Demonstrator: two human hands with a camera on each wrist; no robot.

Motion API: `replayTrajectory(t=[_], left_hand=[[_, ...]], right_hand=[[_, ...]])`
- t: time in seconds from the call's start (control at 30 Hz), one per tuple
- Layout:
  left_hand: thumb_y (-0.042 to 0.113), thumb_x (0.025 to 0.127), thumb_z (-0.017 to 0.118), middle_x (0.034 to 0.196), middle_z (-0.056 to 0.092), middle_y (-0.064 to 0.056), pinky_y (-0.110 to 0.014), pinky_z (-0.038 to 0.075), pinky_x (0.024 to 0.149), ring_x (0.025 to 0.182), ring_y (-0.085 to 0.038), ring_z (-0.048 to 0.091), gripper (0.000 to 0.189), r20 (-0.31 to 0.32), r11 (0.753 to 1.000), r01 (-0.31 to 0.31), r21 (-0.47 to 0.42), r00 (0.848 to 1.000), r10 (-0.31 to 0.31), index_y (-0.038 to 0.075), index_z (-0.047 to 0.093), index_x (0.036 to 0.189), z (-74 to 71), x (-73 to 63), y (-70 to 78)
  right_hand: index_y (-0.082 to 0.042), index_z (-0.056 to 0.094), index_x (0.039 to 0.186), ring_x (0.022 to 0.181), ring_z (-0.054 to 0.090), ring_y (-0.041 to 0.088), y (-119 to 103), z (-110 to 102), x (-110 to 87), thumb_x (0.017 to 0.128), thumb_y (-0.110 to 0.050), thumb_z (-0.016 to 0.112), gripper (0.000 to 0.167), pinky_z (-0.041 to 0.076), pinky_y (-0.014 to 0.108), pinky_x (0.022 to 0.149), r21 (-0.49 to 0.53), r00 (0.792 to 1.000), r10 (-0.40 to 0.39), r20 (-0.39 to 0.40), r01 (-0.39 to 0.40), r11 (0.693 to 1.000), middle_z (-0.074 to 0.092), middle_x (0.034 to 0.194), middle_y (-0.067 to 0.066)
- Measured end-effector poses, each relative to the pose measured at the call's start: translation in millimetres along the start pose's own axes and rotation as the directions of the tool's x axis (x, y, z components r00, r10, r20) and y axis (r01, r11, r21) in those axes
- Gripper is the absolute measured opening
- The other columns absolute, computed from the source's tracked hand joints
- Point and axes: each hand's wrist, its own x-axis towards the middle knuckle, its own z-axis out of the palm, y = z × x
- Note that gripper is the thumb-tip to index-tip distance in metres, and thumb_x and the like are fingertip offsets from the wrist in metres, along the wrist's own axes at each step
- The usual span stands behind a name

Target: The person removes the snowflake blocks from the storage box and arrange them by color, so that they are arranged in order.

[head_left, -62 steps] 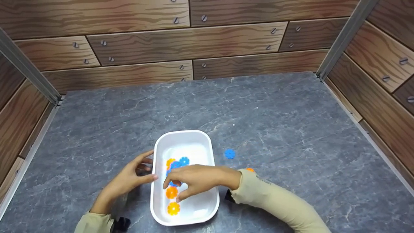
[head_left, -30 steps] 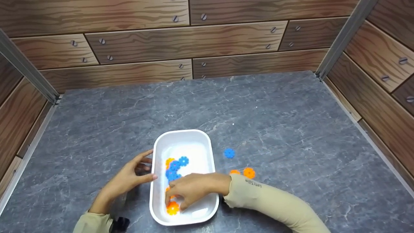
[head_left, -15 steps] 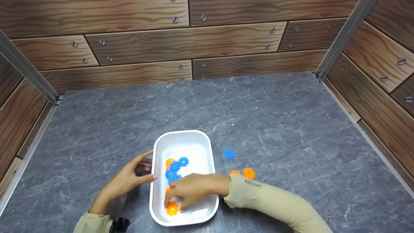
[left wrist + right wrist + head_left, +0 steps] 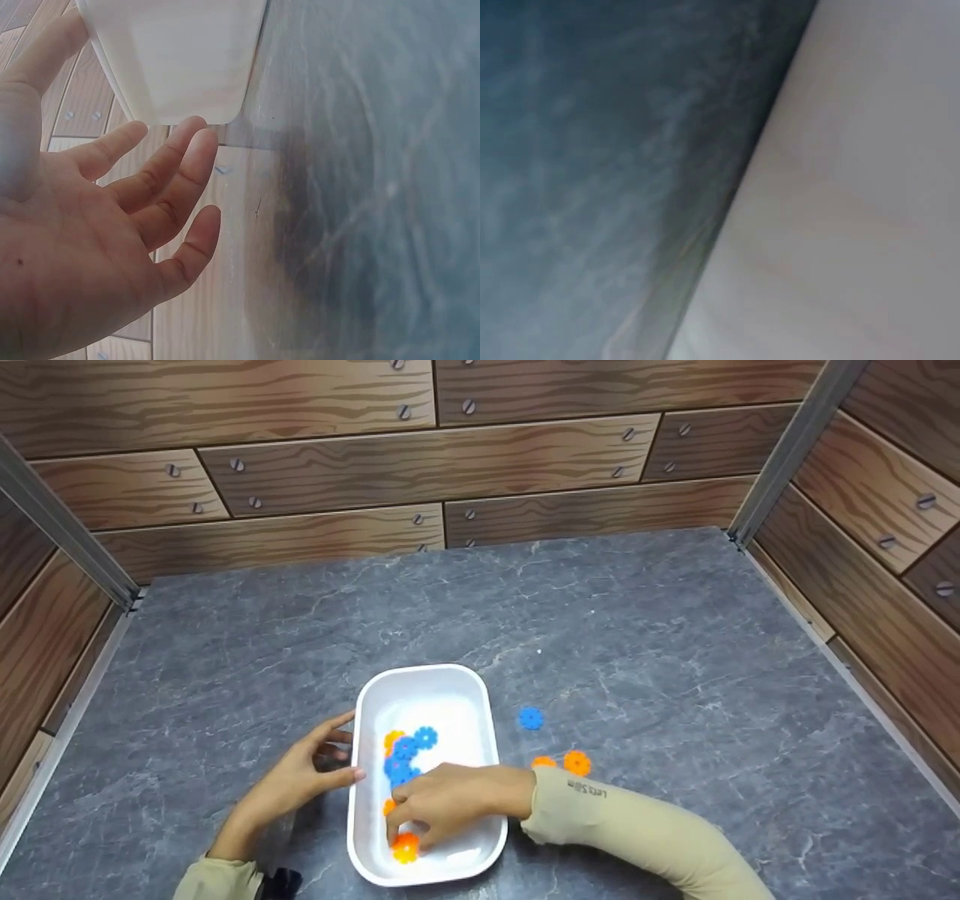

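In the head view a white plastic tub (image 4: 361, 840) holds blue and orange flower-shaped discs with slotted edges. My right hand (image 4: 442, 802) reaches down inside it, thumb and index finger at opposite edges of an orange flower-shaped disc (image 4: 406, 848), pinching it. Under that hand another orange disc (image 4: 389, 808) is partly covered. A cluster of blue discs (image 4: 403, 761) lies just beyond the fingers. My left hand (image 4: 304, 769) is at the tub's left side, thumb at the rim. The left wrist view shows its fingers (image 4: 161, 180) loosely spread beside the tub's outer wall (image 4: 180, 60).
Right of the tub, a blue disc (image 4: 532, 718) and two orange discs, one whole (image 4: 577, 763) and one partly behind the sleeve (image 4: 544, 763), lie on the grey marbled table (image 4: 675, 660). Wood-patterned panels (image 4: 525, 457) enclose the back and sides. Tub wall fills much of the right wrist view.
My right hand has lowered into the tub and closed finger and thumb on the front orange disc, which has shifted slightly right. The left hand stays in place.
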Motion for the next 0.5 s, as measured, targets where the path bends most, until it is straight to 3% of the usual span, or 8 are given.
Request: replayTrajectory(t=[0.3, 0.5], left_hand=[[0.023, 0.084, 0.075, 0.129, 0.053, -0.02, -0.039, 0.046, 0.089, 0.104, -0.024, 0.055, 0.079, 0.011, 1.0, -0.011, -0.002, 1.0, 0.011, 0.009, 0.034, 0.149, -0.6, -0.7, 0.3], [0.024, 0.084, 0.075, 0.129, 0.053, -0.02, -0.039, 0.046, 0.089, 0.103, -0.023, 0.055, 0.079, 0.014, 1.0, -0.001, 0.005, 1.0, 0.001, 0.009, 0.034, 0.149, -1.0, -0.2, 0.7]], right_hand=[[-0.032, 0.063, 0.121, 0.077, 0.048, 0.0, -0.1, -0.2, 0.1, 0.09, -0.034, 0.068, 0.031, 0.036, 0.013, 0.065, -0.016, 1.0, -0.006, 0.011, 0.006, 1.0, 0.055, 0.103, -0.012], [-0.03, 0.063, 0.12, 0.075, 0.048, -0.001, 3.7, -3.1, -2.5, 0.09, -0.032, 0.068, 0.03, 0.036, 0.012, 0.063, -0.017, 0.999, -0.005, -0.046, 0.004, 1.0, 0.055, 0.097, -0.01]])
